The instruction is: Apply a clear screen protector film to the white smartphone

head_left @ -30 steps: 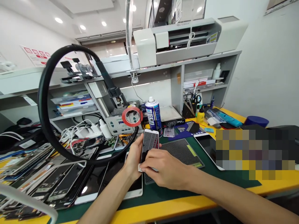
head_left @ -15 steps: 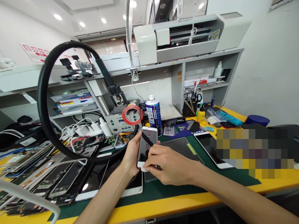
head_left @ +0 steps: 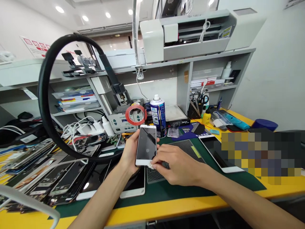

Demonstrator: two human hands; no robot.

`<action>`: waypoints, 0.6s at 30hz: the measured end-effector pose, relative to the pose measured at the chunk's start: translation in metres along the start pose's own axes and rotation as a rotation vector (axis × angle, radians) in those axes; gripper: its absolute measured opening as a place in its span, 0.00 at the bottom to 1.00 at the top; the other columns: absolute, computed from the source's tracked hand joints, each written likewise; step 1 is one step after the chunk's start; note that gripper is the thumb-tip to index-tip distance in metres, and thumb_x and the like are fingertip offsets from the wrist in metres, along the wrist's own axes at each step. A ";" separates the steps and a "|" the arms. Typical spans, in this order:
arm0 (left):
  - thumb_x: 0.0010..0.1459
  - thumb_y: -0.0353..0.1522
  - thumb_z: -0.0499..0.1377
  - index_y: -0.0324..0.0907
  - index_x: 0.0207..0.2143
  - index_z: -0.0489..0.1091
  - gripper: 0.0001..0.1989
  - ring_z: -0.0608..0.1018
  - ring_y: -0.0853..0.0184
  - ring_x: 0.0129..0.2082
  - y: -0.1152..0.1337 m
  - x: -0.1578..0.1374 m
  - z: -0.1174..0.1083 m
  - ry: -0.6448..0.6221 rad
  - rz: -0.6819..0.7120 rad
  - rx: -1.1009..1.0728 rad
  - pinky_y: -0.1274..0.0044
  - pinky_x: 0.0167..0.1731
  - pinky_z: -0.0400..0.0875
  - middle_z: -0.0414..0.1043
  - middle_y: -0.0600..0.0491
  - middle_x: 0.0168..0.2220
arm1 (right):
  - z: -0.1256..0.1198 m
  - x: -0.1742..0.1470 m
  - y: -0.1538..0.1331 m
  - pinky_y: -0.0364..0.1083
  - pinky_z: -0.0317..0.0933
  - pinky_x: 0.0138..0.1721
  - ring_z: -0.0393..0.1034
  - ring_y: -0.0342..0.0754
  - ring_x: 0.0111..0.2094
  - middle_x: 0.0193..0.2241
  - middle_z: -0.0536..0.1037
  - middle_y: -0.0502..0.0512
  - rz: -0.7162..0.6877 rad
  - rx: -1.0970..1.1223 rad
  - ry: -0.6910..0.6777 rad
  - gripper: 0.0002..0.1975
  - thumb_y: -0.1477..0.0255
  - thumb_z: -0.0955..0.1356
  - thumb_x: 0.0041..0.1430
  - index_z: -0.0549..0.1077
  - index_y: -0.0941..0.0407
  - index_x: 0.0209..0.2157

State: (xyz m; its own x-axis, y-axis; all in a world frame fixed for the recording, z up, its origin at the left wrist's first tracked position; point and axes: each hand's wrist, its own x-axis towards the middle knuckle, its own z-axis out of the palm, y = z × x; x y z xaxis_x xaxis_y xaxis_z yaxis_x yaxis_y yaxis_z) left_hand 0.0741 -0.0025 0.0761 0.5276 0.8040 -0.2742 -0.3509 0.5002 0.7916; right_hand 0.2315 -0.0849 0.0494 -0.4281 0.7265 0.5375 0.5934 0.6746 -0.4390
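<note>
My left hand is wrapped round a white-framed smartphone, holding it tilted up over the bench with its dark screen towards me. Fingertips show at its right edge. By the phone's bottom right corner, my right hand pinches a small crumpled white wipe; it looks like tissue or cloth and touches the phone's edge there. Below my hands lies a black perforated mat on the green work mat. A white-framed tablet lies partly hidden beneath my left forearm.
Stacked phone parts crowd the left side. A thick black hose loops above them. Behind the phone stand a blue spray can and a red tape roll. Another white tablet lies right, near a blurred patch.
The phone has shifted slightly left and up in my left hand. My right hand, still pinching the white wipe, has moved from the phone's lower front to its bottom right corner.
</note>
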 end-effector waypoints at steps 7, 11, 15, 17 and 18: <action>0.67 0.44 0.51 0.32 0.46 0.74 0.23 0.83 0.58 0.29 -0.002 -0.003 0.002 0.064 0.024 0.089 0.69 0.30 0.80 0.81 0.40 0.37 | -0.002 0.001 0.003 0.43 0.60 0.34 0.69 0.45 0.32 0.30 0.79 0.52 0.092 -0.051 0.032 0.06 0.78 0.67 0.62 0.76 0.56 0.34; 0.68 0.43 0.50 0.34 0.44 0.75 0.23 0.83 0.58 0.29 -0.005 -0.001 0.001 0.008 0.025 0.050 0.71 0.29 0.79 0.82 0.43 0.34 | -0.003 0.003 0.005 0.43 0.58 0.31 0.69 0.45 0.30 0.29 0.78 0.51 0.157 -0.034 0.096 0.05 0.77 0.68 0.61 0.75 0.56 0.33; 0.68 0.43 0.51 0.35 0.44 0.76 0.21 0.83 0.60 0.29 -0.009 0.003 -0.002 -0.023 0.036 -0.003 0.73 0.32 0.78 0.82 0.46 0.32 | -0.001 0.003 0.008 0.43 0.59 0.31 0.70 0.45 0.31 0.30 0.78 0.52 0.214 0.010 0.161 0.05 0.76 0.67 0.63 0.76 0.56 0.35; 0.67 0.42 0.53 0.36 0.45 0.75 0.20 0.83 0.61 0.29 -0.011 0.004 -0.005 -0.025 0.056 -0.016 0.74 0.33 0.78 0.81 0.48 0.32 | 0.000 0.003 0.010 0.44 0.60 0.33 0.71 0.45 0.33 0.32 0.78 0.52 0.225 0.017 0.199 0.06 0.76 0.67 0.64 0.76 0.56 0.35; 0.67 0.42 0.53 0.37 0.45 0.75 0.19 0.83 0.61 0.29 -0.012 0.004 -0.006 -0.024 0.065 -0.017 0.74 0.33 0.78 0.81 0.49 0.32 | 0.000 0.003 0.011 0.44 0.61 0.34 0.71 0.45 0.34 0.32 0.78 0.52 0.233 0.018 0.217 0.06 0.76 0.67 0.64 0.76 0.56 0.35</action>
State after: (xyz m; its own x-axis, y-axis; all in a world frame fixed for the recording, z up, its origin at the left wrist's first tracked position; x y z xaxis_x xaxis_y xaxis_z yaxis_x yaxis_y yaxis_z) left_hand 0.0760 -0.0034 0.0622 0.5215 0.8271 -0.2096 -0.3979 0.4530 0.7978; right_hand 0.2364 -0.0753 0.0467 -0.1257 0.8183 0.5608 0.6452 0.4969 -0.5804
